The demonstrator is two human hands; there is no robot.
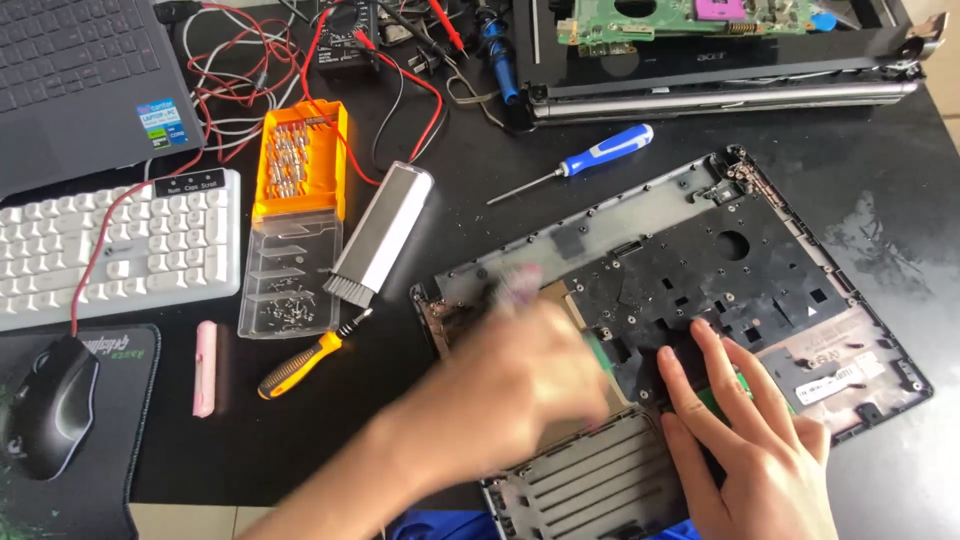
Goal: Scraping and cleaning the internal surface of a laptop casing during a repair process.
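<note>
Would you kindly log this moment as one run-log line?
left hand: blurred, over laptop base shell | right hand: flat on shell | blue screwdriver: lying beside

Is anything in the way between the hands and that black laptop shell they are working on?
Nothing visible is. The right hand rests flat on the black laptop shell, fingers spread. The left hand is blurred, over the shell's left part; whether it touches is unclear. The blue screwdriver and the yellow screwdriver lie off to the side.

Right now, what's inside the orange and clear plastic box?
The orange lid holds rows of silvery screwdriver bits. The clear tray holds small loose screws and a few bits. Whatever lies underneath the box is hidden.
</note>
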